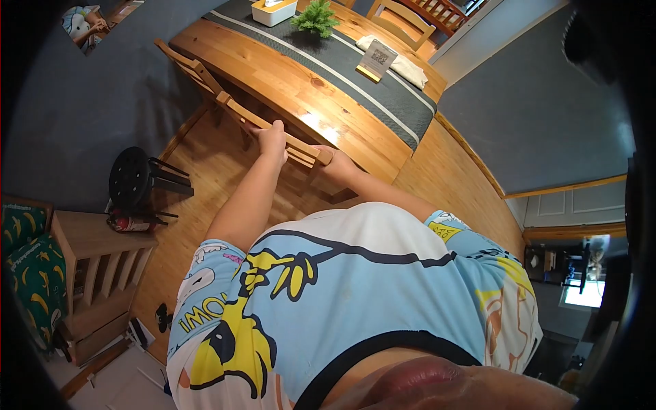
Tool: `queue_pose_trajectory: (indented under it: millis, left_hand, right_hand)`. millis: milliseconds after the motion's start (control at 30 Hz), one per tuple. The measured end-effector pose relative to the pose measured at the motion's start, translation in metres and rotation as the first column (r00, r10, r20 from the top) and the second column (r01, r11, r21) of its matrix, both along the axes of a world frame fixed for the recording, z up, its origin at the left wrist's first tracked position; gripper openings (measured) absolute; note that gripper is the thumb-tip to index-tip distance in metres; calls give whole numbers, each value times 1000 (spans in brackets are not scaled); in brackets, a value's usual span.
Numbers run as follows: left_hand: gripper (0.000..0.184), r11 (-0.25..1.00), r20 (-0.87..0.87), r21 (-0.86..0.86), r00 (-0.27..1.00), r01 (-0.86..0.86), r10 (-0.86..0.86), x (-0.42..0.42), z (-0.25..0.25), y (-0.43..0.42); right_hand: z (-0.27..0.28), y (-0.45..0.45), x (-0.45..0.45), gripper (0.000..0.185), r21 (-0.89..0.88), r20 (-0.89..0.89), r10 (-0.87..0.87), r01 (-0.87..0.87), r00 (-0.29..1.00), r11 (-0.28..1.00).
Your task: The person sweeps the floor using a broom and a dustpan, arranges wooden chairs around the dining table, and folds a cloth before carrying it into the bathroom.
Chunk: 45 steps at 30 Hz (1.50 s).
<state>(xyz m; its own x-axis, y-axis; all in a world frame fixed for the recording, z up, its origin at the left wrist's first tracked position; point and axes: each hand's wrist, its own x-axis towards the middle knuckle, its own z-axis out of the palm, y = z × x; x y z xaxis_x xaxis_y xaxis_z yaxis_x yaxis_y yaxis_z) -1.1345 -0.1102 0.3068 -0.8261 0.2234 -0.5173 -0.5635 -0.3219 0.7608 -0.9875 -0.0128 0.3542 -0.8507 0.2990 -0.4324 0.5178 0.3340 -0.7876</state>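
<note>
A wooden chair (240, 115) stands at the near side of the wooden table, its slatted back towards me. My left hand (272, 140) grips the top rail of the chair back, thumb on top and fingers curled over the far side. At the rail's right end, my right hand (336, 166) is closed around the wood, its fingers partly hidden. The table (301, 85) lies just beyond the chair, which partly hides its near edge.
A dark runner (335, 58) crosses the table, bearing a white box (273, 14), a small green plant (315, 18), a QR-code card (376, 60) and a folded cloth (408, 71). To my left are another wooden chair (184, 65), a black stool (131, 179) and a wooden cabinet (102, 239).
</note>
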Motion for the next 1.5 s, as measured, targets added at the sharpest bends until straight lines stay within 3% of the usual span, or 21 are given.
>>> queue_pose_trajectory:
  millis: [133,200,267,333,667,767,867,933,1000,1033,1067,1167,1233,1500]
  left_hand:
    - [92,998,-18,-22,998,58,-59,-3,22,-7]
    - [93,992,55,25,991,122,-123,-4,33,-11]
    - [94,988,29,16,988,154,-155,-12,18,-6]
    - [95,959,137,-11,950,284,-280,-12,45,-13]
    - [93,910,176,37,893,414,-414,-26,29,-10]
    - [91,922,199,43,901,384,-384,-30,27,-4]
    - [90,923,194,23,904,385,-382,-22,53,-9]
    - [67,904,165,31,890,427,-426,-20,53,-12]
    - [59,915,162,90,901,393,-403,-23,50,-12]
    - [53,870,141,154,861,469,-489,-30,39,-11]
    - [49,910,131,93,902,403,-412,-29,28,-4]
    - [51,906,117,92,899,412,-421,-33,26,2]
    - [57,941,110,2,936,337,-336,-26,49,1]
    - [76,900,111,104,894,424,-434,-40,24,17]
  right_hand:
    - [1,-2,-3,46,-7,-40,-19,19,999,1000]
    - [-3,0,-4,46,-6,-61,-10,10,998,1000]
    - [-8,8,-6,47,51,-38,30,-28,999,998]
    - [-4,4,-8,48,52,-17,2,-1,1000,999]
    - [-16,13,-10,53,96,-33,-31,34,999,995]
    - [-15,15,-12,53,98,-16,-35,37,999,994]
    - [-18,18,-12,52,108,-39,-26,30,999,994]
    - [-18,18,-11,52,103,-47,-5,9,999,995]
    - [-18,17,-12,52,182,-45,-18,26,999,983]
    - [-4,12,-13,52,181,-31,-10,15,999,983]
    - [-3,11,-13,52,175,-26,-8,12,1000,985]
    - [0,16,-17,50,154,7,-45,43,999,987]
    - [7,17,-19,50,161,0,-27,27,1000,987]
    - [-19,38,-20,51,162,-73,-42,53,996,985]
